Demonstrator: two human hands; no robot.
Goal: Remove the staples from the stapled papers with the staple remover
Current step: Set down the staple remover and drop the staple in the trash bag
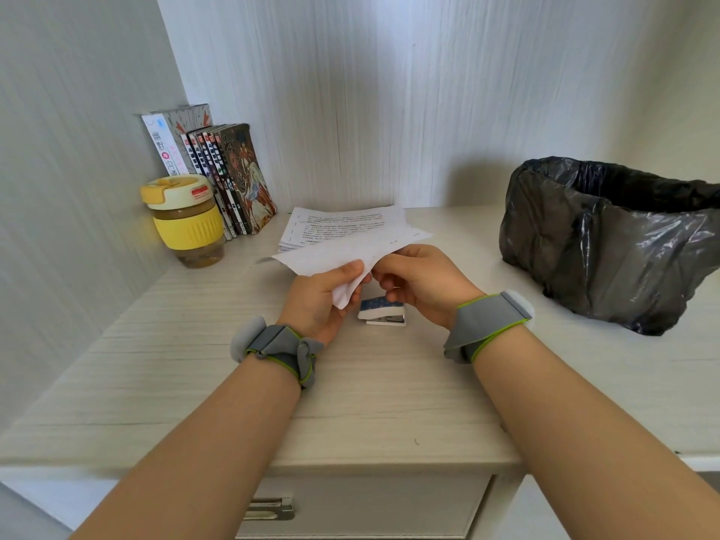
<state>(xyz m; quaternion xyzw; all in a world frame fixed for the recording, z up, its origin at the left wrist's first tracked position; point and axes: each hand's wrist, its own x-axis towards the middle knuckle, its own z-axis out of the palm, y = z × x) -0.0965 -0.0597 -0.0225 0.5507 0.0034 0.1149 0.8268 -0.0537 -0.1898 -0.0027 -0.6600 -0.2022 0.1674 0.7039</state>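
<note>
Both hands are raised just above the desk (195,383), holding one set of stapled papers (343,253) between them. The left hand (325,296) grips the near corner, with thumb and fingers curled round the folded-back sheet; the right hand (419,284) pinches the same corner from the other side, fingers bent inward — whether a staple sits between the fingertips is too small to tell. The staple remover (382,311), blue-topped and white-bodied, lies flat on the desk directly under the hands, touched by neither. Behind the held set, a paper stack (343,224) rests on the desk near the back wall. Left rear: a row of books (226,177) stands upright, a yellow-lidded cup (185,220) in front. Far right: a bin lined with a black bag (611,243). Grey wrist straps with green trim on both arms.
</note>
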